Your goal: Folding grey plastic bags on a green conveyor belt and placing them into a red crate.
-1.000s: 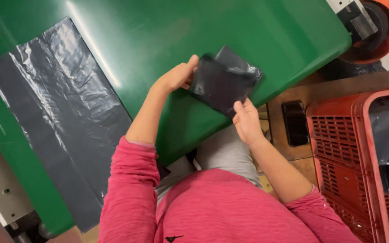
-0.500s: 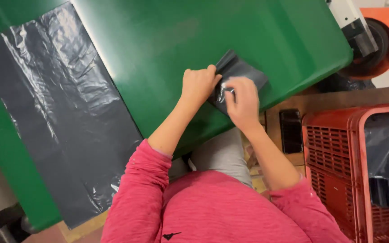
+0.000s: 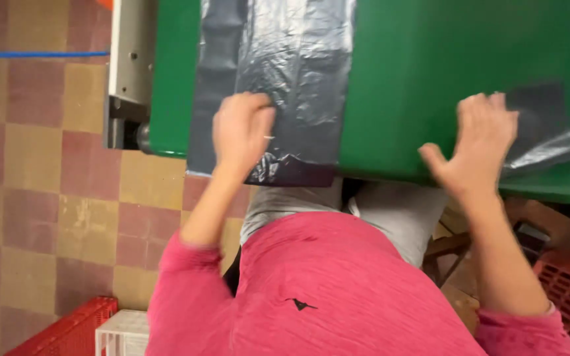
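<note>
A long black plastic bag [image 3: 285,72] lies flat on the green table [image 3: 430,79], its near end hanging crumpled over the table's front edge. My left hand [image 3: 242,128] sits on that near end with its fingers curled into the plastic. Further right, a smaller folded black bag [image 3: 542,135] rests near the table edge. My right hand [image 3: 476,142] hovers at its left side with fingers spread, fingertips at or just over the bag's edge. The picture is motion-blurred.
A red crate [image 3: 565,293] stands at the lower right beside a wooden seat [image 3: 450,247]. Another red crate [image 3: 67,329] and a white crate [image 3: 123,333] sit on the chequered tile floor [image 3: 41,198] at lower left. A grey metal frame [image 3: 126,66] flanks the table.
My view has swung left. Both hands were together on the folded bag; now my left hand has moved over to the long flat bag and my right hand has opened.
</note>
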